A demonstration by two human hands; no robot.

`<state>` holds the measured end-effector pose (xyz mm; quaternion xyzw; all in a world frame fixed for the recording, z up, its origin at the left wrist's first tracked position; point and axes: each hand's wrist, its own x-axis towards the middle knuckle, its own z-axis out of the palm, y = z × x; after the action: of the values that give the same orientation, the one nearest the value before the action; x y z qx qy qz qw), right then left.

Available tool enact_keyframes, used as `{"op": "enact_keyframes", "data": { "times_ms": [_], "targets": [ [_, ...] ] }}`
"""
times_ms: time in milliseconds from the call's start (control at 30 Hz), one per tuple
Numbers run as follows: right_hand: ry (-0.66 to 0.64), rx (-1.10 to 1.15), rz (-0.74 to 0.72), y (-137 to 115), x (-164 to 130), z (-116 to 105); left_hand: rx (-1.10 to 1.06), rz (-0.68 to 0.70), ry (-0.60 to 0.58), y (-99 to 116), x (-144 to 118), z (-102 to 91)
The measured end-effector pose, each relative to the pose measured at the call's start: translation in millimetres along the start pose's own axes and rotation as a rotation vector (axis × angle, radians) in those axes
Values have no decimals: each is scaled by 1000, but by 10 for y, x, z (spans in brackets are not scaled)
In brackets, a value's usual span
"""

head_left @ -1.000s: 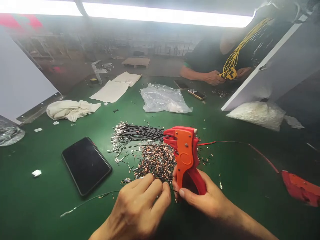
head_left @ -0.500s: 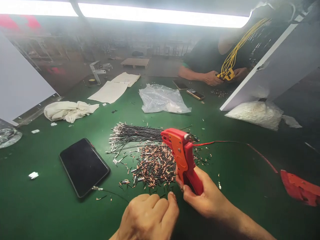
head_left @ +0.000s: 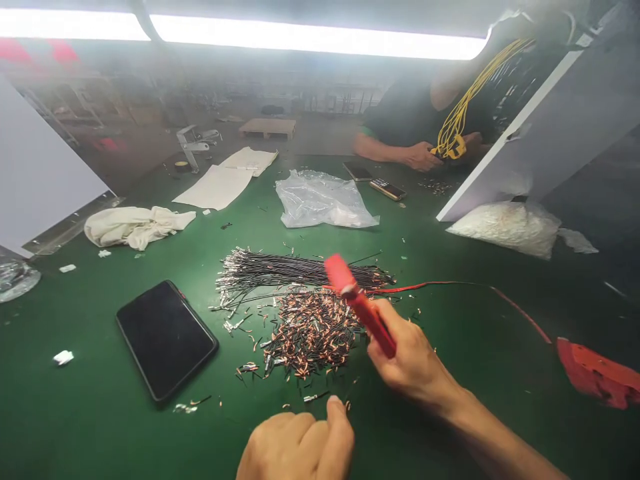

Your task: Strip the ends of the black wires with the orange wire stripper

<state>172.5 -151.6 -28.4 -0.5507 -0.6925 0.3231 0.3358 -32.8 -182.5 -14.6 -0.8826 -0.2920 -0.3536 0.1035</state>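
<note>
Stripper (head_left: 371, 319) sits clasped in right hand (head_left: 413, 353), left hand (head_left: 303, 443) curled.

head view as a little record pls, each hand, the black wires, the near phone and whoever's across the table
left hand: curled, at the bottom edge; any grip unclear
right hand: holding a red tool
black wires: in a bundle, beyond a pile of cut scraps
near phone: lying flat, dark screen up, left of the scraps
co-worker: at the far side, hands near yellow wires
</note>
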Motion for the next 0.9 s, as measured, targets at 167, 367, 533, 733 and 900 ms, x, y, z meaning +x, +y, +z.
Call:
{"op": "enact_keyframes", "data": {
  "times_ms": [167, 367, 533, 733, 900],
  "targets": [
    [56, 123, 74, 61, 12, -44, 45, -96, -56, -91, -46, -17],
    [15, 358, 94, -96, -5, -41, 87, -112, -1, -191, -89, -74],
    [-104, 876, 142, -174, -25, -85, 54, -142, 74, -270, -83, -111],
    [-450, 1365, 173, -117, -90, 54, 12, -169, 165, -298, 60, -149],
    [-633, 1413, 237, -113, -188, 211, 47, -228, 262, -283, 114, -220]
  ]
}}
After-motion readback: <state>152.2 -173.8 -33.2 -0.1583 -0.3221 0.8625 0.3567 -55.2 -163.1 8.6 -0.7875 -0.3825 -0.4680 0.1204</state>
